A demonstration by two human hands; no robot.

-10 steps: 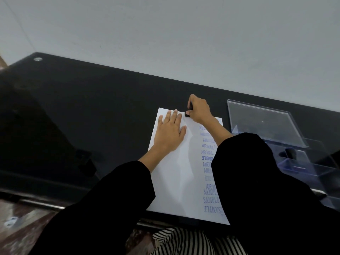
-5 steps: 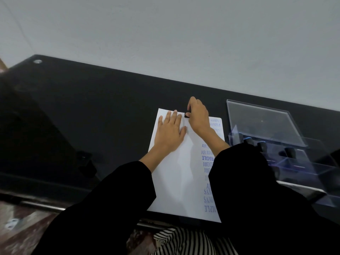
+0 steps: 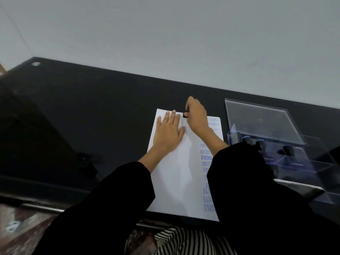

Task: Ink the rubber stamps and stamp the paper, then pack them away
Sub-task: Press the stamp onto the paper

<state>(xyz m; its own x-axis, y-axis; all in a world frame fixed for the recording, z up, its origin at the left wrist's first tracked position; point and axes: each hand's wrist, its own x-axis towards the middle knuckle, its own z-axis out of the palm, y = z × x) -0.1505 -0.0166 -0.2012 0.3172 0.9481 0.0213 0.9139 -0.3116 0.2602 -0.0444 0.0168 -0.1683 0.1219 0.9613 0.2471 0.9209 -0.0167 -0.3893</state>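
small black rubber stamp (image 3: 185, 115) pinched in right hand (image 3: 196, 115) grip, on white paper sheet (image 3: 176, 173) top edge | left hand (image 3: 168, 134) flat on sheet | glossy black table (image 3: 92, 116), grey wall (image 3: 165, 34)

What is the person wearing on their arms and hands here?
Both arms are in loose, wide black long sleeves: the left sleeve and the right sleeve end short of the wrists. The left hand and right hand are bare, without gloves; no ring, watch or bracelet shows.
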